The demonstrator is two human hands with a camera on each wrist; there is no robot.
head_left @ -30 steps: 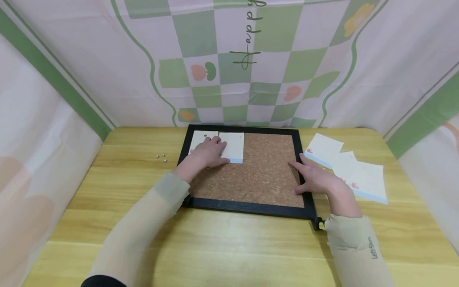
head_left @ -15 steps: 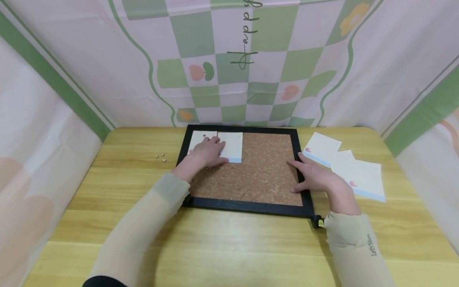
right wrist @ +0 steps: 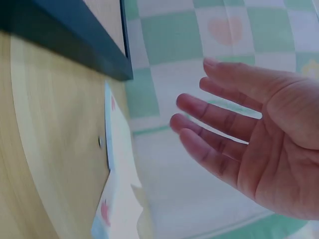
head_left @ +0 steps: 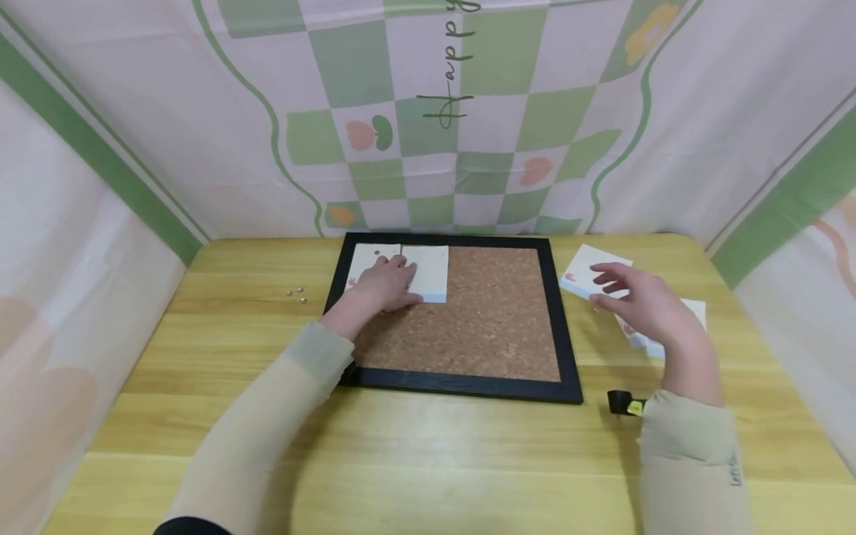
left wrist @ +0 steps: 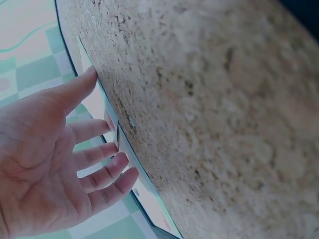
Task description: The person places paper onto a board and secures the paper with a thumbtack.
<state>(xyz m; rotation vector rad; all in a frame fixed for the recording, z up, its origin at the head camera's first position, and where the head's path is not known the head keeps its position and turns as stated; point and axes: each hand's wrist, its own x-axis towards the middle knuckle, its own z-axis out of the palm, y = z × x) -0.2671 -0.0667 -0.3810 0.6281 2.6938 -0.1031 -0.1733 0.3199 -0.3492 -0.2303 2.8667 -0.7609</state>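
A black-framed cork board [head_left: 488, 319] lies on the wooden table. Two white note sheets [head_left: 431, 275] with blue lower edges lie side by side at its upper left, and the left one bears a small dark pin [head_left: 377, 253]. My left hand [head_left: 384, 286] rests on these sheets, its thumb and fingers spread and touching them in the left wrist view. Right of the board, my right hand [head_left: 645, 297] hovers over several loose white sheets [head_left: 591, 260] with pink prints. In the right wrist view its relaxed fingers [right wrist: 219, 109] hold nothing.
Several small silver pins [head_left: 300, 290] lie on the table left of the board. A small metal piece [right wrist: 101, 142] sits near the loose sheets. Behind the table hangs a checked green-and-white cloth [head_left: 435, 111], with pale cloth on both sides.
My right hand has let go of the board's right edge and moved right, up over the loose sheets. The left hand has stayed on the sheets on the board.
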